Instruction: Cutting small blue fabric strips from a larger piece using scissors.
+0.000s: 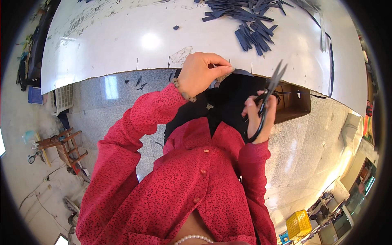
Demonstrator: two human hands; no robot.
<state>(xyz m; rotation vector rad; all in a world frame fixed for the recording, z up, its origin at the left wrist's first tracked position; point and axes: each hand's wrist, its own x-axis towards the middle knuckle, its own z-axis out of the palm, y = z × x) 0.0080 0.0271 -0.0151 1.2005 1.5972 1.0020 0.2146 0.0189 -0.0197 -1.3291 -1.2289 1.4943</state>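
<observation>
My left hand (200,74) is at the front edge of the white table (110,41), thumb and forefinger pinched together. What they hold, if anything, I cannot make out; a small greyish patch shows just beneath the fingertips. Black-handled scissors (274,81) are in my right hand (263,118), off to the right and in front of the table edge. Their blades point away from me and look slightly parted. Beyond the hands, short dark blue strips (255,37) lie on the tabletop, with a larger heap (241,10) behind them. A small dark square (176,27) lies apart, to their left.
A long dark strip (331,61) runs over the table's right side. Under the edge stands an open brown box (293,108). Dark scraps (141,83) litter the floor. A white crate (63,98) and a wooden stool (67,149) stand left; a yellow basket (298,225), lower right.
</observation>
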